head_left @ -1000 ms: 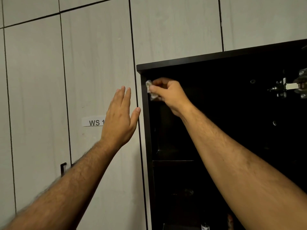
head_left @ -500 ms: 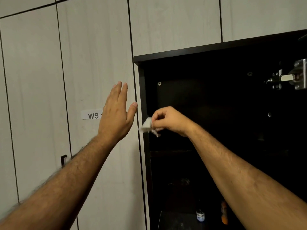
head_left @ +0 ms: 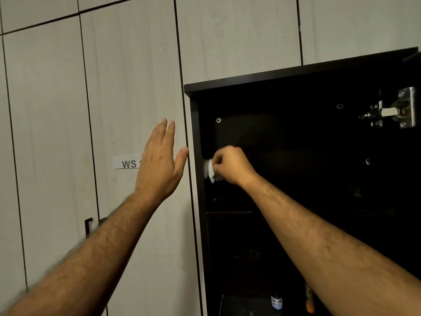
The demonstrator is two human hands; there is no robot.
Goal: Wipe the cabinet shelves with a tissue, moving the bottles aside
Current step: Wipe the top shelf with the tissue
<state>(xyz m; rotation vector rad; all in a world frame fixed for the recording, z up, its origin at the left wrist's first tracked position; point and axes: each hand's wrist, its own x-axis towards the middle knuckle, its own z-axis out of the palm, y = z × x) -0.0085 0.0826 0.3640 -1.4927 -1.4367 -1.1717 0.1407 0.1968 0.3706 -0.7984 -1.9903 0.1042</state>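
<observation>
An open dark cabinet (head_left: 296, 75) fills the right side. My right hand (head_left: 232, 165) is inside its upper compartment, pinching a small white tissue (head_left: 210, 170) against the inner left wall. My left hand (head_left: 160, 163) is flat and open on the pale door panel just left of the cabinet edge. A dark shelf (head_left: 230, 212) lies below my right hand. Low down, a small dark bottle (head_left: 276, 301) and an orange bottle (head_left: 309, 299) stand in a lower compartment, partly hidden by my right forearm.
Pale wood-grain panels (head_left: 125, 76) cover the wall to the left and above. A label reading "WS" (head_left: 127, 163) sits behind my left hand. A black handle (head_left: 88, 225) is lower left. A metal hinge (head_left: 394, 111) is on the cabinet's right side.
My right hand moved the tissue down from the cabinet's top left corner along the left wall, then slightly up and inward. My left hand stayed flat on the panel.
</observation>
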